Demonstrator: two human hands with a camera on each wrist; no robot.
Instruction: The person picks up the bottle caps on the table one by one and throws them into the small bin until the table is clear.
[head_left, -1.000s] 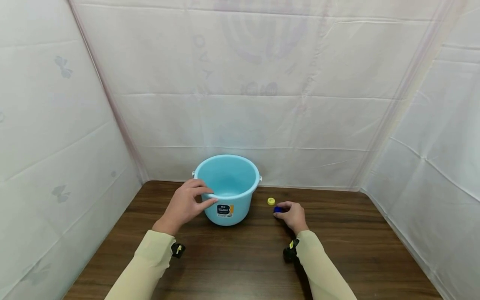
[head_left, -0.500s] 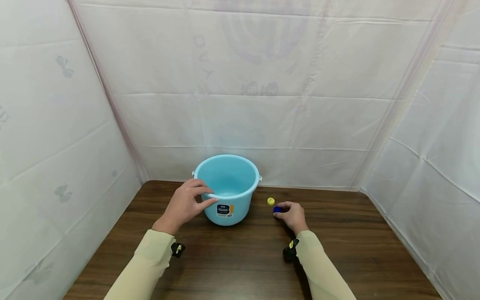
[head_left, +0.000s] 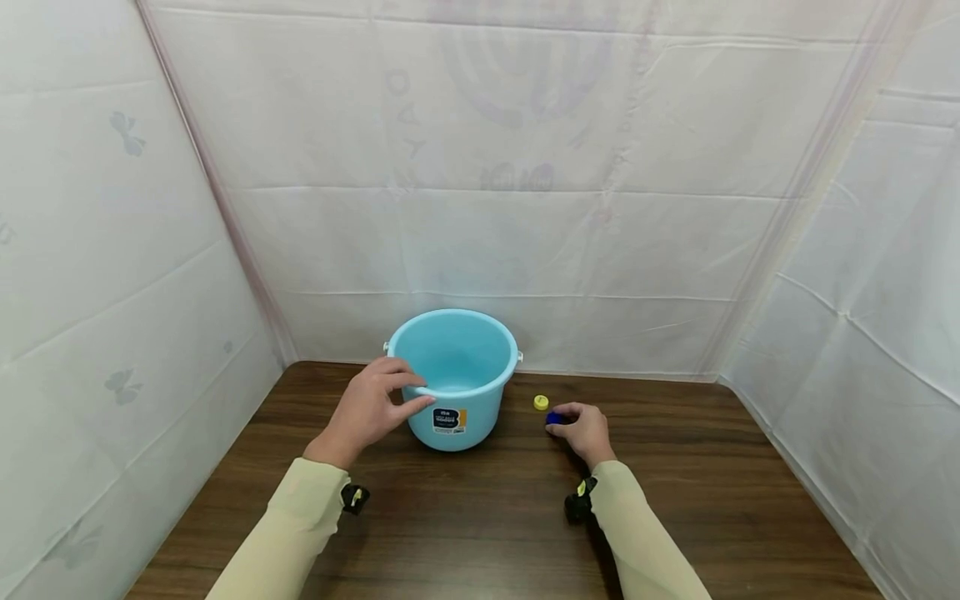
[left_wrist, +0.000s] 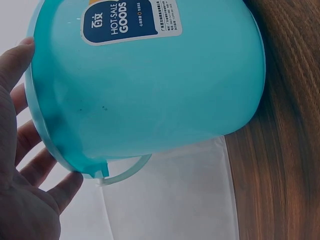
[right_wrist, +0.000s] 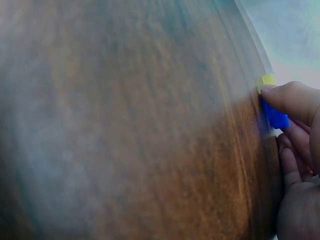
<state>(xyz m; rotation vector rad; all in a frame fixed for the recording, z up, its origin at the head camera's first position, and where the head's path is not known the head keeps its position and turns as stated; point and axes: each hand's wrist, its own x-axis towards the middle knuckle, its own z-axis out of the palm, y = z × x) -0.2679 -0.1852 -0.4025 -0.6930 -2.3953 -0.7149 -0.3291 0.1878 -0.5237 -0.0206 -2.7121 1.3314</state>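
Observation:
A light blue plastic bucket [head_left: 480,417] stands upright on the wooden table, a label on its front. My left hand [head_left: 367,408] grips its near left rim, thumb outside and fingertips over the edge. The left wrist view shows the same hand [left_wrist: 25,165] spread along the rim, with the handle joint close to the little finger. To the right of the bucket, my right hand [head_left: 587,432] pinches a small blue cap-like piece [head_left: 554,419] at the tabletop. Fingers and thumb hide part of that blue piece [right_wrist: 276,118]. Just beyond it lies a small round yellow cap-like piece [head_left: 541,402].
White printed sheeting [head_left: 480,208] hangs behind the table [head_left: 465,517] and along both sides. The bucket stands near the table's back edge. A black wrist camera [head_left: 355,498] sits at the left cuff, another black camera [head_left: 579,505] at the right.

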